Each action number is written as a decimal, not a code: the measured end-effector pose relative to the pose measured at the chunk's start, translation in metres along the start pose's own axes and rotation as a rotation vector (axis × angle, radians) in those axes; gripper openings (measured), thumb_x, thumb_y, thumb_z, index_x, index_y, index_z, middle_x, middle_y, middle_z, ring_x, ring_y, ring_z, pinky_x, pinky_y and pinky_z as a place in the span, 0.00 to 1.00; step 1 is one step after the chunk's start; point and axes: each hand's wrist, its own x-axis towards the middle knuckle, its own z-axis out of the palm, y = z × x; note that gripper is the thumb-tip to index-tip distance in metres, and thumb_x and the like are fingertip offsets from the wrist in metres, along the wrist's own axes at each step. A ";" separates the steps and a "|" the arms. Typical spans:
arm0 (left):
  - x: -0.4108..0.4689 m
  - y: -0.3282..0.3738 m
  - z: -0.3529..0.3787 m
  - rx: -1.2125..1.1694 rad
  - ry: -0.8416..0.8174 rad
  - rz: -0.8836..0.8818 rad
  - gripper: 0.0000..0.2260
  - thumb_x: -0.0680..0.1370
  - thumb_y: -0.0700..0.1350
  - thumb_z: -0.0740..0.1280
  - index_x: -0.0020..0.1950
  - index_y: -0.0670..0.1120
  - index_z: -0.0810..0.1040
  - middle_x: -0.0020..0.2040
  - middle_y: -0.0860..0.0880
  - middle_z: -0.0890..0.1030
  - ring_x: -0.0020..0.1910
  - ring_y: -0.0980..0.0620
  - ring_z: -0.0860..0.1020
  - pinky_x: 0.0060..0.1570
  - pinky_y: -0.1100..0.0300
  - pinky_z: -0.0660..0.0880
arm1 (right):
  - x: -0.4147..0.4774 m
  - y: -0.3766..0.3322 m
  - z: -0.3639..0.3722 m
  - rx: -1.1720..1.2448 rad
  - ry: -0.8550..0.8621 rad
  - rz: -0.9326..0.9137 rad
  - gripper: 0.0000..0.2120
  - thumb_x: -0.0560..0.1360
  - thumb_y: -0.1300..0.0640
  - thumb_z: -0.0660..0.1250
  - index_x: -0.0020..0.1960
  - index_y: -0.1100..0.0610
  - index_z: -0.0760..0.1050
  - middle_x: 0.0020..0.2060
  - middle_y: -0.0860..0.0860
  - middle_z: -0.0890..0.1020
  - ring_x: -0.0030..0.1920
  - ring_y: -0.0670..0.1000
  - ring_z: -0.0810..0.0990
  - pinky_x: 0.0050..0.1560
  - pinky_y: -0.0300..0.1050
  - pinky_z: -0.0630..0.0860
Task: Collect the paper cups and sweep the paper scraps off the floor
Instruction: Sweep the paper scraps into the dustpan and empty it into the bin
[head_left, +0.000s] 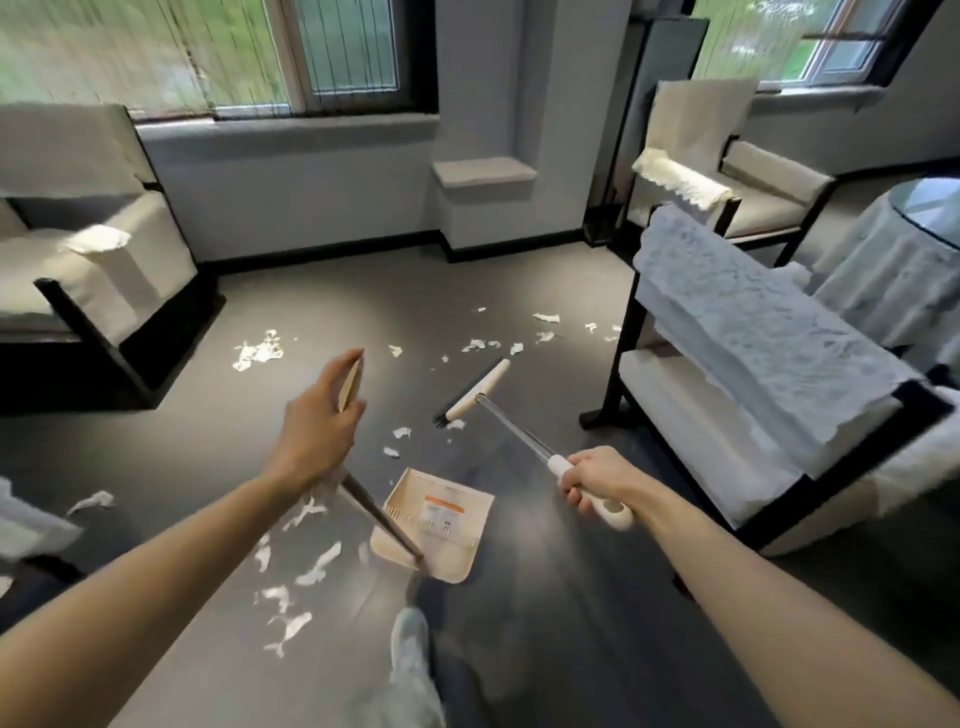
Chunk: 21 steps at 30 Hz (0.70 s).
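Note:
White paper scraps (258, 352) lie scattered over the grey floor, some near the far chairs (545, 317) and several close to my feet (291, 597). My right hand (597, 480) grips the white handle of a broom; its cream head (475, 391) rests on the floor among scraps. My left hand (324, 421) holds the top of a long-handled dustpan, with fingers around the beige grip. The beige dustpan (436, 525) sits on the floor between my arms, its mouth facing the broom. No paper cups are in view.
A white armchair (93, 270) stands at the left. A cloth-covered chair (753, 364) is close on the right, with another chair (727, 176) and a round covered table (919, 228) behind it. My foot (410, 644) is below the dustpan.

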 end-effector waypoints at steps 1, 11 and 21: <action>0.036 -0.002 0.011 -0.030 -0.007 -0.008 0.24 0.78 0.39 0.65 0.71 0.56 0.67 0.57 0.49 0.76 0.34 0.47 0.78 0.33 0.60 0.76 | 0.027 -0.019 -0.005 -0.005 0.007 -0.004 0.08 0.73 0.74 0.57 0.44 0.65 0.72 0.29 0.56 0.73 0.19 0.45 0.69 0.19 0.33 0.64; 0.371 -0.002 0.099 -0.004 -0.221 0.135 0.23 0.78 0.41 0.64 0.71 0.59 0.66 0.58 0.46 0.78 0.43 0.42 0.79 0.42 0.56 0.77 | 0.254 -0.218 -0.038 0.095 0.102 0.010 0.11 0.73 0.75 0.58 0.49 0.61 0.71 0.30 0.56 0.72 0.18 0.44 0.69 0.19 0.33 0.63; 0.641 0.007 0.201 -0.004 -0.299 0.189 0.23 0.78 0.41 0.66 0.69 0.62 0.68 0.51 0.47 0.76 0.36 0.52 0.74 0.37 0.60 0.73 | 0.438 -0.368 -0.120 0.183 0.147 0.045 0.09 0.74 0.74 0.58 0.44 0.62 0.70 0.32 0.55 0.70 0.23 0.46 0.68 0.20 0.32 0.63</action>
